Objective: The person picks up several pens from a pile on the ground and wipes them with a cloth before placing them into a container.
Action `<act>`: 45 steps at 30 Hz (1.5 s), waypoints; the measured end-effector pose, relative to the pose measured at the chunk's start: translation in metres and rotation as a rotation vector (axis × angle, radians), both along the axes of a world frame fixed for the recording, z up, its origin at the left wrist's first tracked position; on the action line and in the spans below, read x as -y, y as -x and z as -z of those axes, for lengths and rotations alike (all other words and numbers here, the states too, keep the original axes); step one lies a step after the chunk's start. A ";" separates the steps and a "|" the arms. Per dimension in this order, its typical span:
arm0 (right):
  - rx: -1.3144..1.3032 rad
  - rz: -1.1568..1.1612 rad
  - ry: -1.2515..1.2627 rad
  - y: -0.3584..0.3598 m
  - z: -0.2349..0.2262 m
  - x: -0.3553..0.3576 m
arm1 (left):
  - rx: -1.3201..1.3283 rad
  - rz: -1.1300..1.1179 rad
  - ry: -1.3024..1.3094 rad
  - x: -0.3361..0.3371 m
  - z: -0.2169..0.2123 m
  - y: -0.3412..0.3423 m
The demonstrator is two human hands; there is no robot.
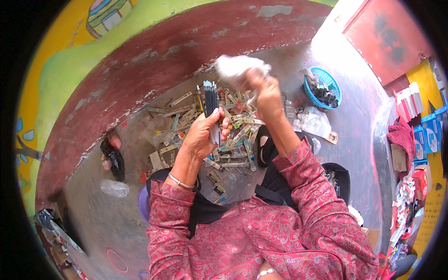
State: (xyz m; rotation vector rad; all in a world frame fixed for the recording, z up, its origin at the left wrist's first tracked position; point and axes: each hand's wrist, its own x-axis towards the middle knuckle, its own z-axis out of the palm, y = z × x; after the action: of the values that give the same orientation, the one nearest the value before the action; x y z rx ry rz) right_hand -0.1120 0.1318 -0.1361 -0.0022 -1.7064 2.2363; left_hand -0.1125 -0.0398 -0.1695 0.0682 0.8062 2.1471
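My left hand is closed round an upright bundle of thin black sticks that look like pen refills. Their pale tips stick up above my fingers, and whitish lower ends show beneath. To the right and a little higher, my right hand grips a crumpled white cloth, which is blurred by motion. The cloth is apart from the bundle. Below both hands, a loose heap of small flat packets and strips in mixed colours covers the floor between my legs.
A blue plastic basket with dark scraps stands at the back right, with a clear plastic bag nearer. A black bag lies at left. A black container sits by my right leg. Boxes line the right wall.
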 end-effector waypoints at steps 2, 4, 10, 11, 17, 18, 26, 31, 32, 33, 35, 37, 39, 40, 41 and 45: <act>-0.158 -0.149 -0.455 -0.012 -0.002 0.021 | -0.032 -0.052 0.098 0.003 0.001 0.001; -0.431 -0.185 -0.878 -0.011 0.008 0.032 | -0.119 -0.082 0.171 0.006 0.000 0.002; -0.423 -0.111 -0.846 -0.005 0.012 0.041 | -0.092 -0.068 0.023 0.018 0.000 0.003; -0.431 -0.149 -0.859 -0.005 0.013 0.040 | -0.102 -0.083 0.037 0.020 -0.001 0.006; -0.445 -0.192 -0.891 -0.003 0.015 0.030 | -0.142 -0.024 0.116 0.028 -0.003 0.008; -0.474 -0.089 -0.903 0.001 0.013 0.031 | -0.114 0.022 0.067 0.030 -0.001 0.007; -0.015 -0.212 0.853 0.030 0.026 -0.016 | -0.066 0.023 -0.054 0.021 0.000 0.010; 0.232 -0.356 0.870 0.029 0.040 0.012 | -0.066 0.114 -0.104 0.017 0.000 0.008; 0.266 -0.328 0.870 0.027 0.030 0.016 | -0.061 0.171 -0.103 0.017 0.000 0.008; 0.222 -0.378 0.758 0.024 0.020 0.022 | -0.044 0.224 -0.099 0.019 -0.002 0.006; 0.186 -0.388 0.619 0.029 0.021 0.018 | -0.054 0.306 -0.046 0.013 -0.004 0.002; 0.170 -0.405 0.348 0.023 0.020 0.033 | 0.002 0.271 -0.065 0.026 0.001 0.005; 0.044 -0.352 0.071 0.026 0.014 0.035 | 0.014 0.251 -0.081 0.027 -0.003 0.010; 0.010 -0.325 -0.022 0.028 0.017 0.033 | -0.041 0.244 -0.112 0.026 -0.005 0.011; -0.010 -0.302 -0.101 0.028 0.022 0.033 | -0.050 0.275 -0.110 0.025 -0.005 0.010; 0.072 -0.323 -0.179 0.030 0.019 0.033 | -0.130 0.225 0.073 0.013 -0.003 -0.001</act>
State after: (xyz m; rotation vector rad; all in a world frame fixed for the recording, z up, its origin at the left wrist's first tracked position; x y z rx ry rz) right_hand -0.1422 0.0985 -0.1554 0.2550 -2.0672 2.3153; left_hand -0.1119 -0.0532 -0.1663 0.2516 0.9068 1.9147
